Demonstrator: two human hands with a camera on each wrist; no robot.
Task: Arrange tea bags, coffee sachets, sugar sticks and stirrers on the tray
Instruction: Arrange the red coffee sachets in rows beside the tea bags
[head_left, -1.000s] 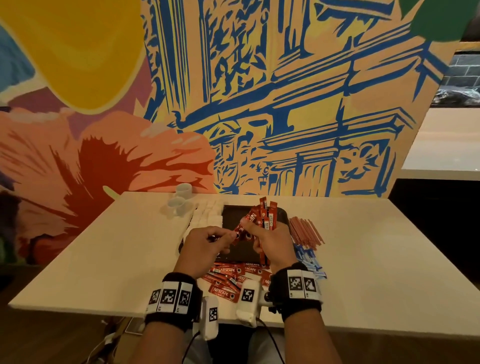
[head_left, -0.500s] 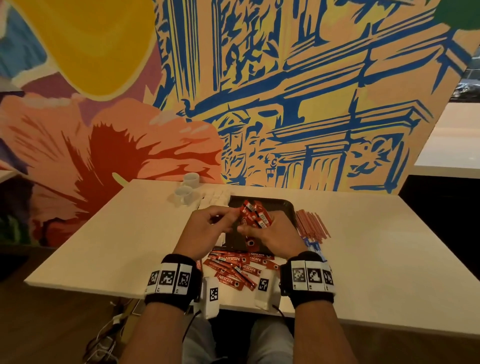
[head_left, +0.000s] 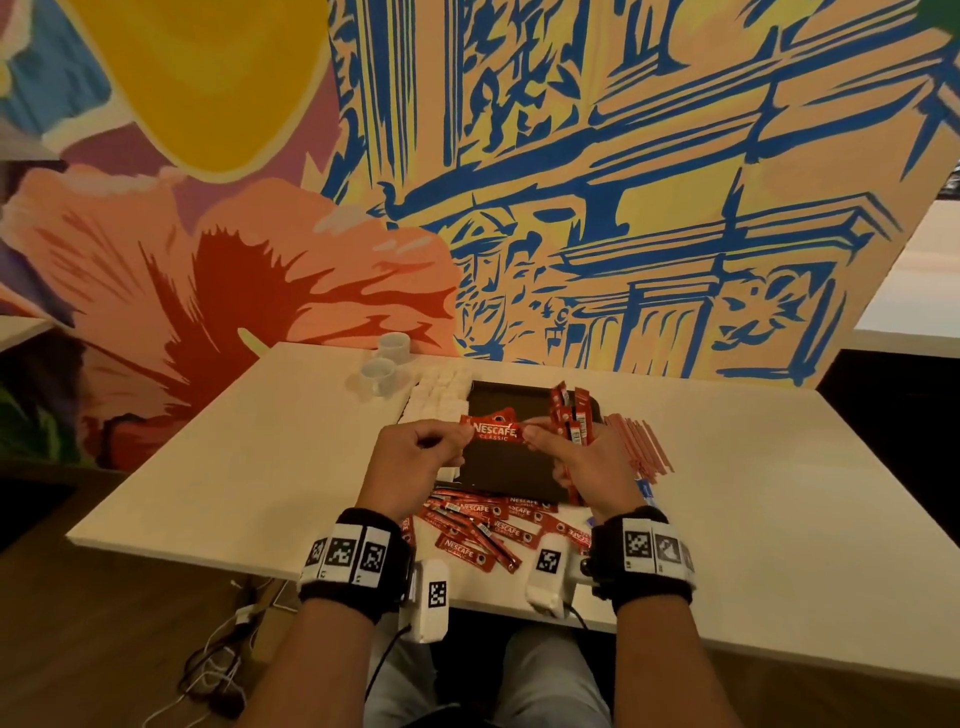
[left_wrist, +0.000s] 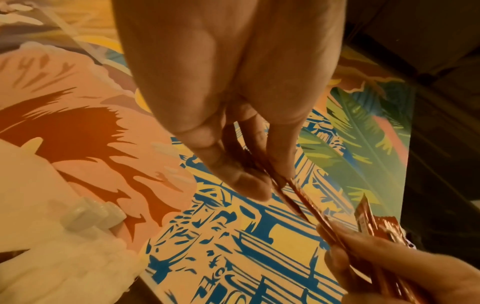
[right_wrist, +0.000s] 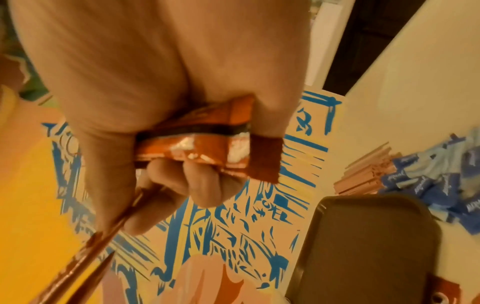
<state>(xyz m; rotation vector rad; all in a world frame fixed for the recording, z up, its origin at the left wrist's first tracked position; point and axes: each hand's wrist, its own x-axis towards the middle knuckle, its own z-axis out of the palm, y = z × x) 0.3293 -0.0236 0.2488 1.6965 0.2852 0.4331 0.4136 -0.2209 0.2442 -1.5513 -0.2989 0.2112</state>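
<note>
Hidden, cropped and unreadable parts

The left hand (head_left: 410, 462) and right hand (head_left: 587, 467) cover the near part of the dark tray (head_left: 498, 467), and the held sachet (head_left: 492, 431) hides its middle. In the left wrist view that sachet (left_wrist: 301, 197) shows edge-on only, print unreadable. The blue sachets (right_wrist: 436, 185) are blurred; the tray's (right_wrist: 363, 246) lower part runs off the frame.

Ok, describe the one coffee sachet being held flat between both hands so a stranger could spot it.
On the white table lies a dark tray. Above it, the left hand and right hand pinch opposite ends of one red sachet. Unlike the upright bundle, it lies sideways, its Nescafe label facing up.
</note>
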